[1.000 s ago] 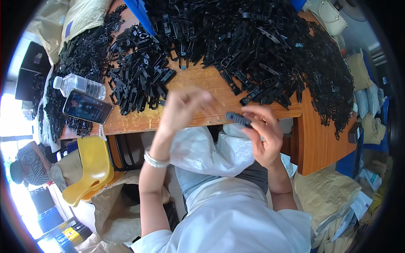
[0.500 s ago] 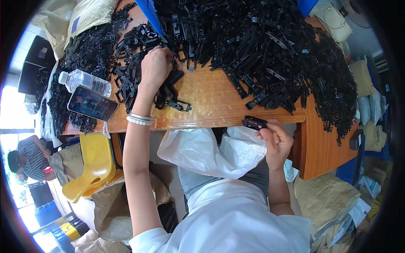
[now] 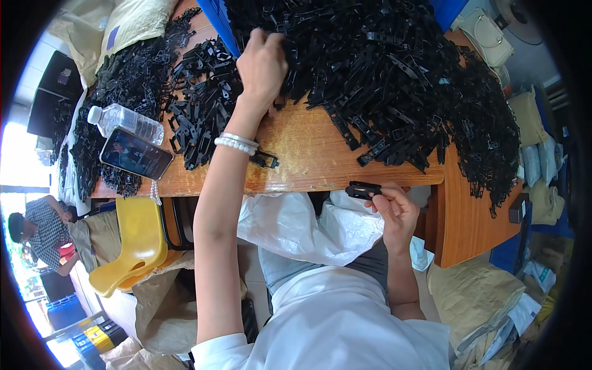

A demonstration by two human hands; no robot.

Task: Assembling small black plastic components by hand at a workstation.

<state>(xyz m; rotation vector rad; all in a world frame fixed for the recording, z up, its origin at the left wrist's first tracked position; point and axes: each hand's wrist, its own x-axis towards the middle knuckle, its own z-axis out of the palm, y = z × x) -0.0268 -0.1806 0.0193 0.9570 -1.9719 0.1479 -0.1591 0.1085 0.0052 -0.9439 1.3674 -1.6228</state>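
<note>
My right hand (image 3: 399, 216), at the table's near edge, pinches a small black plastic part (image 3: 365, 189) with a slot in it. My left hand (image 3: 262, 65) reaches over the table to the near left side of the big heap of black plastic parts (image 3: 382, 74). Its fingers bend down toward the heap; their tips are hidden and somewhat blurred, so what they hold does not show. A smaller group of black parts (image 3: 200, 105) lies left of that forearm. One loose black part (image 3: 265, 160) rests on the wood beside the wrist with white bracelets (image 3: 236, 143).
A blue panel (image 3: 220, 24) borders the heap. On the left are a clear bottle (image 3: 129, 122) and a phone (image 3: 135, 153) on the wooden table (image 3: 308, 148). A white plastic bag (image 3: 308, 228) covers my lap. A yellow chair (image 3: 139, 240) and another person (image 3: 46, 231) are at left.
My left hand has moved away from me and to the right, from the smaller group to the big heap. My right hand, still pinching the black part, has shifted slightly left and nearer.
</note>
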